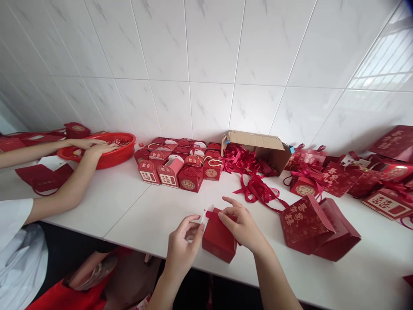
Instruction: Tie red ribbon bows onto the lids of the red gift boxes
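A small dark-red gift box (pixel 219 241) stands on the table in front of me, near its front edge. My left hand (pixel 185 237) pinches a raised flap with a white inner face at the box's left side. Across the box top, my right hand (pixel 237 219) grips the upper edge, its index finger lifted away. A short red strip shows between the hands; whether it is ribbon or part of the box I cannot tell. To the right, two taller red gift boxes (pixel 306 224) lean together, one printed with gold characters.
Several closed gift boxes (pixel 169 172) stand in rows by the tiled wall. A cardboard carton (pixel 254 140) spills red ribbons (pixel 258 189) onto the table. Ribboned boxes (pixel 342 176) crowd the right. At left, a co-worker's hands (pixel 97 146) reach into a red basin (pixel 119 159).
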Tool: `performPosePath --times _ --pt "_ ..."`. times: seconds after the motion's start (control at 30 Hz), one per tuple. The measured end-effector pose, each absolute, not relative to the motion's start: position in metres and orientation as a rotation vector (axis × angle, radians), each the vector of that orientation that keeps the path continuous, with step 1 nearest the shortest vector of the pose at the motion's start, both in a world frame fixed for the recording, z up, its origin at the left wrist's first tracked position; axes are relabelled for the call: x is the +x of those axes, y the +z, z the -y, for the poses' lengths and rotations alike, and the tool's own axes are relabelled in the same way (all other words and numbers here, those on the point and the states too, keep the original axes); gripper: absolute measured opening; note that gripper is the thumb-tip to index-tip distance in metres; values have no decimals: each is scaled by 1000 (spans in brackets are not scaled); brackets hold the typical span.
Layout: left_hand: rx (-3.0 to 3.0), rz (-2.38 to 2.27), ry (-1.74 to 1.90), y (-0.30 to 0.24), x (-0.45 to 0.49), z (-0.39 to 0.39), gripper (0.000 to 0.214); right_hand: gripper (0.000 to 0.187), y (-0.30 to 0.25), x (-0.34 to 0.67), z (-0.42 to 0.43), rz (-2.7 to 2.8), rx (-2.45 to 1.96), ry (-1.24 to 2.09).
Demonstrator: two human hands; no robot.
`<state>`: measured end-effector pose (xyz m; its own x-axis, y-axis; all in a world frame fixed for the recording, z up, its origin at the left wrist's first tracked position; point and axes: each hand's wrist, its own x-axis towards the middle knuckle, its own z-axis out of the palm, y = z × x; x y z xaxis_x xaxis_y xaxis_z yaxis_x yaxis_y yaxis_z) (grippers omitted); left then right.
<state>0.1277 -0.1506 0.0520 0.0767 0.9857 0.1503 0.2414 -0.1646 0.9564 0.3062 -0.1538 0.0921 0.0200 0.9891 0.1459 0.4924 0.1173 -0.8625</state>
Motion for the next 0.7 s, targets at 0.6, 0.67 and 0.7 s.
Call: performPosePath --times 0.6,0.67,0.7 --pt "1444 -1213 1075 64 138 135 32 27 87 300 149 1723 -1552 682" --pt "1448 -1161 1049 61 140 126 34 25 88 300 150 1733 -1550 685" --pt "1474 -1156 1027 58 140 122 34 23 88 301 151 1710 -1544 674"
